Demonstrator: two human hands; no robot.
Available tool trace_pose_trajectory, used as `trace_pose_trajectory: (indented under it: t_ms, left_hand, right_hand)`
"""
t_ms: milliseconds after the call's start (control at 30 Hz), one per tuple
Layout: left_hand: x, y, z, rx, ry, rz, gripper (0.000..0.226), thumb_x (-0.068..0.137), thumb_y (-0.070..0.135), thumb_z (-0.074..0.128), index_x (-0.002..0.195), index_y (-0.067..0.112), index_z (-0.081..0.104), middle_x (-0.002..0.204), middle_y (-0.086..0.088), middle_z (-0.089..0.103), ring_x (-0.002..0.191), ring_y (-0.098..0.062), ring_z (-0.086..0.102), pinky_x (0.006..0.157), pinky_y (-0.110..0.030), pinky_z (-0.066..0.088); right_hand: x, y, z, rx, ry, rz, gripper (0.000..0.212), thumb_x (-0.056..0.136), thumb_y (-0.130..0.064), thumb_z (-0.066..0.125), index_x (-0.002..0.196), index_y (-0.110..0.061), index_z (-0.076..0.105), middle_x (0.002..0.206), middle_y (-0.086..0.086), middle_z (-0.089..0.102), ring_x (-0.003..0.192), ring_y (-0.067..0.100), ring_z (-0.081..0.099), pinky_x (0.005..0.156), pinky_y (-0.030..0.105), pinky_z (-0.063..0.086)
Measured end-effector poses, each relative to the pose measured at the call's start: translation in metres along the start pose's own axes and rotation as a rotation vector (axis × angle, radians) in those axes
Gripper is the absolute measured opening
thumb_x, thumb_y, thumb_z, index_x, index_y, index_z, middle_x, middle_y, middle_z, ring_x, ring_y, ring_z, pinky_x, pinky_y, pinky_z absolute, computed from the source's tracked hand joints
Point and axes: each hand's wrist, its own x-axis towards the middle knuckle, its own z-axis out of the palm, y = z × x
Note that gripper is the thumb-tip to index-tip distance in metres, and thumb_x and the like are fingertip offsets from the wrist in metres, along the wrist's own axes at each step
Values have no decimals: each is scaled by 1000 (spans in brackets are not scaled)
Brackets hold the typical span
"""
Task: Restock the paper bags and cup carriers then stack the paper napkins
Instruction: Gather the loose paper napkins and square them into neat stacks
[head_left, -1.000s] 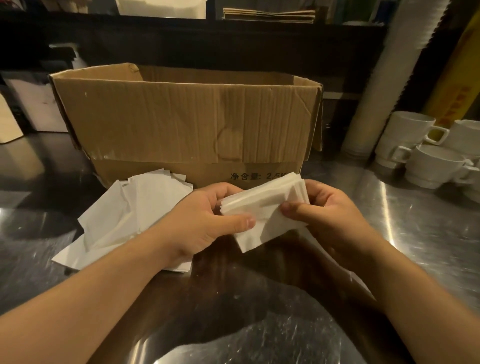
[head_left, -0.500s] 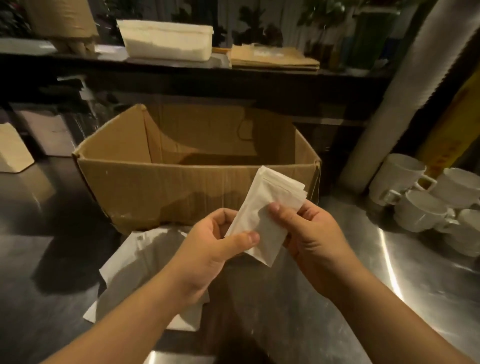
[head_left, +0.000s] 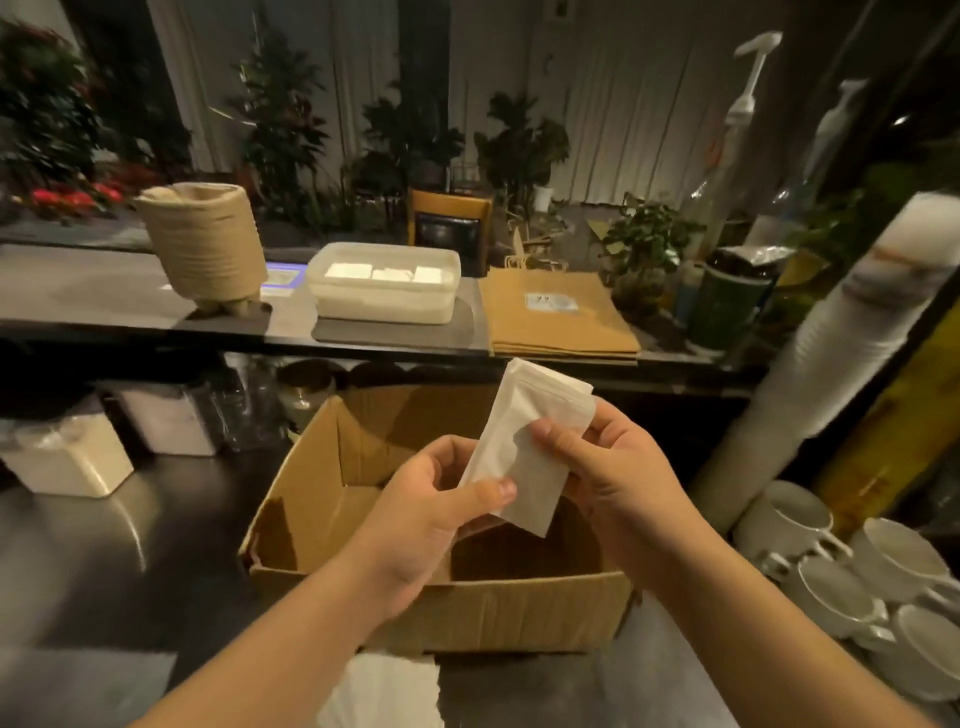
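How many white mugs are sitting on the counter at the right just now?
4 in view, clustered at the right edge: back-left mug, back-right mug, middle mug, front mug. More may lie beyond the frame edge.

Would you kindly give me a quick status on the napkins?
Both hands, left and right, pinching the napkin stack. Held above the open box. Nothing in the way.
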Motion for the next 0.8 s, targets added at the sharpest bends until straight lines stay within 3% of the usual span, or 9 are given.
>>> trace_pose_trajectory:
  t_ms: [300,433,533,667,800]
  left_hand:
    - [37,87,-54,85,58,12,39,84,34,77,119,21,67,101,6,77,101,-17,75,98,-39,58]
    - [56,110,-82,240,96,12,28,91,30,76,118,29,66,104,11,76,100,-10,74,90,-30,60]
    - [76,127,-102,353,140,17,30,91,34,78,117,36,64,110,14,73,106,-9,69,95,-31,56]
    - [109,146,-127,410,144,-12,26,93,35,75,117,34,65,115,12,71,110,-12,65,97,-34,55]
    - [148,167,-152,496,172,-5,19,95,33,73,112,33,65,113,6,70,105,-16,65,85,-28,54]
  right_hand:
    - [86,-62,42,59,-109,30,35,89,-23,75,122,-26,65,108,-3,75,100,17,73,89,39,61]
    - [117,-79,59,43,-183,43,43,87,-23,74,128,-24,62,117,0,73,110,20,70,95,42,58]
    - [140,-86,73,48,-220,51,42,89,-19,72,128,-23,61,119,0,73,111,19,70,96,43,58]
    - [179,-94,92,-19,-146,28,37,91,-15,72,125,-23,60,120,1,71,110,21,70,93,44,60]
    - [228,-97,107,-37,-100,41,38,90,-14,75,123,-23,58,122,5,68,110,24,69,93,46,60]
